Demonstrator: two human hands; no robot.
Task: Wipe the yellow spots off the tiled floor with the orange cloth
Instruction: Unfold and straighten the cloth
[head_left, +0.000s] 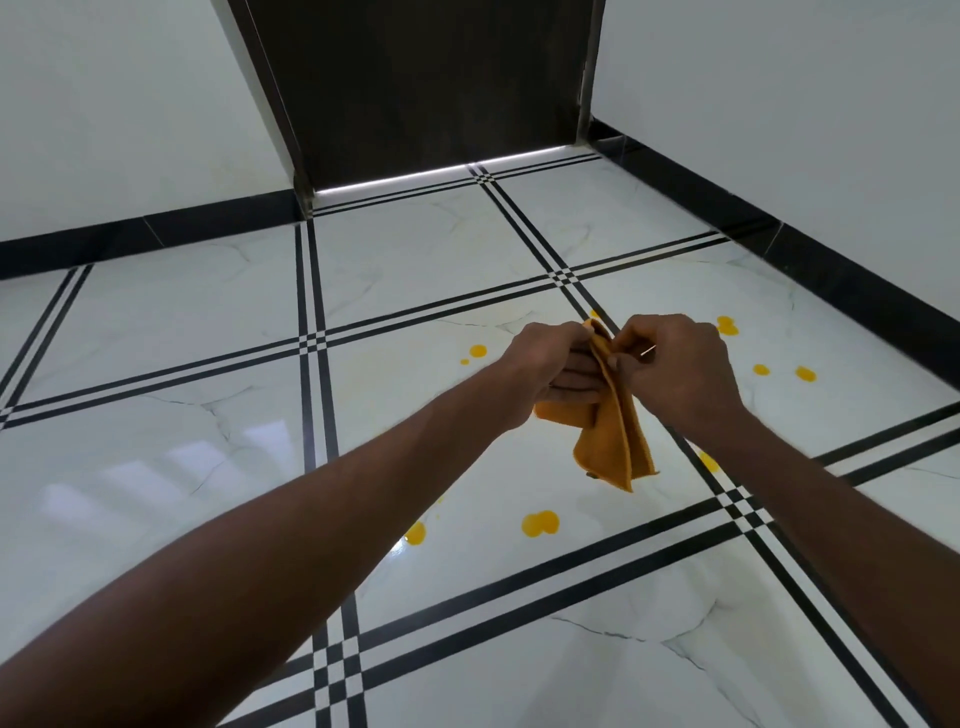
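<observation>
cloth: the orange cloth (613, 436) hangs in the air between your hands, above the floor, folded lengthwise, lower corners drooping free. Not touching the tiles.
feel: judging by the drape, it's soft, limp and light. No stiffness, so it won't push on its own; you need a flat palm behind it. Slip risk low, fragility none.
left hand: your left hand (553, 366) grips the cloth's upper part, fingers (576, 387) curled and pressed together around a bunched layer, thumb on top.
right hand: your right hand (675, 364) pinches the cloth's upper edge between thumb and fingertips (621, 351), other fingers tucked in. A thin pale sliver shows near the knuckles; can't tell what it is.
where to hold: bunch or fold it into a pad that fills one palm, then press from above with fingers spread. A pinch at the edge, as now, would probably just drag a loose flap across the mess.
spots: yellow spots (540, 524) are scattered on the tile under and around your hands; the biggest sits near you, smaller ones left, right and beyond. They look wet and glossy, so expect smearing; my call is wipe inward and refold to a clean face.
floor: the tiled floor (208, 467) is glossy white marble-look with black stripe borders. Likely slick when wet.
progress: no wiping visible yet; cloth is being readied.
</observation>
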